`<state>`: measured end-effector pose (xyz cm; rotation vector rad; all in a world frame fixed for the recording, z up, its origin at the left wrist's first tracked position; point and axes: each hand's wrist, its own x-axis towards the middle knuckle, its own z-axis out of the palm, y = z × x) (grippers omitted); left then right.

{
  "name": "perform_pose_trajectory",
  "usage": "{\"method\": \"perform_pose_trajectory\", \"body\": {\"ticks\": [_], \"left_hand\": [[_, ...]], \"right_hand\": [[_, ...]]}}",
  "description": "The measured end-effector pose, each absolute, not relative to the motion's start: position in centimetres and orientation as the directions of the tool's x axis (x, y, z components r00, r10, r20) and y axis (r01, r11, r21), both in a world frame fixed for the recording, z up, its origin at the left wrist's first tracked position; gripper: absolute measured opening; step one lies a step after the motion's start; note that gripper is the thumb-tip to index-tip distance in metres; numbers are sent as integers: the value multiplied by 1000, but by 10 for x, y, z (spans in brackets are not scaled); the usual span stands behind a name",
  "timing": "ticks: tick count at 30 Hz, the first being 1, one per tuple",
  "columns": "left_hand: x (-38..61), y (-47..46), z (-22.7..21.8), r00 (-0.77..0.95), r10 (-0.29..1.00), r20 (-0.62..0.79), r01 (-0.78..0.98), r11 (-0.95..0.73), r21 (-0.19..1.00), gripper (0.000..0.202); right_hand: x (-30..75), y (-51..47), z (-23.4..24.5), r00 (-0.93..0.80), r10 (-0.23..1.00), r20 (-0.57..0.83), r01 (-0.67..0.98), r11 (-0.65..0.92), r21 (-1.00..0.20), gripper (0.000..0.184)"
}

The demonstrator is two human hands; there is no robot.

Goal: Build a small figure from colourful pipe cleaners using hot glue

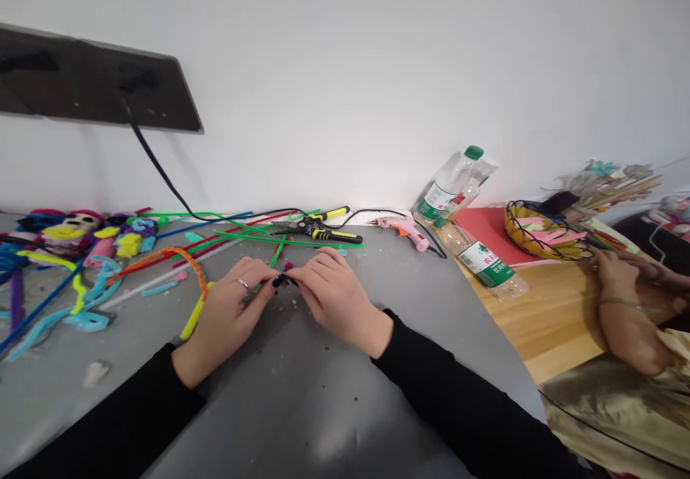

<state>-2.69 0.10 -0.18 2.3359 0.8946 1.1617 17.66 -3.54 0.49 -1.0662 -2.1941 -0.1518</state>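
Note:
My left hand (231, 313) and my right hand (334, 295) rest on the grey table (302, 393), fingertips meeting in a pinch over a small dark-red and green pipe-cleaner piece (287, 269). A ring is on my left hand, and my nails are dark. A green pipe cleaner (277, 252) runs away from the pinch toward the wall. Both sleeves are black. A yellow pipe cleaner (192, 315) lies just left of my left hand.
Yellow-handled pliers (318, 229) and a pink glue gun (407, 230) lie near the wall. Coloured pipe cleaners and small craft figures (80, 231) crowd the left side. Two plastic bottles (453, 184) and a wire basket (544, 234) are at right, where another person's forearm (625, 313) rests on a wooden table.

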Motion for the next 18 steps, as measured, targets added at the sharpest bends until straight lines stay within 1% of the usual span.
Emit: {"method": "perform_pose_trajectory", "body": {"ticks": [2, 4, 6, 8, 10, 14, 16, 18], "left_hand": [[-28, 3, -1, 449, 733, 512, 389, -675, 626, 22], [-29, 4, 2, 454, 759, 468, 413, -644, 644, 29], [-28, 4, 6, 457, 772, 441, 442, -628, 641, 34], [-27, 4, 7, 462, 773, 435, 463, -629, 624, 34], [-26, 4, 6, 499, 746, 441, 460, -660, 594, 30], [-27, 5, 2, 605, 631, 486, 413, -770, 486, 23], [-26, 5, 0, 635, 586, 503, 397, -806, 438, 21], [-26, 5, -1, 649, 564, 511, 387, -822, 418, 21]], "right_hand": [[180, -33, 3, -399, 694, 599, 757, 618, -211, 29], [184, -30, 1, -374, 714, 592, 779, 588, -218, 31], [188, -28, 1, -375, 705, 601, 786, 586, -197, 32], [190, -27, 1, -392, 689, 609, 785, 596, -169, 34], [191, -27, 1, -417, 678, 606, 779, 610, -146, 35], [190, -28, 2, -457, 656, 601, 766, 633, -108, 34], [189, -28, 3, -475, 643, 601, 757, 647, -94, 32], [189, -28, 3, -485, 629, 608, 747, 659, -85, 31]]}}
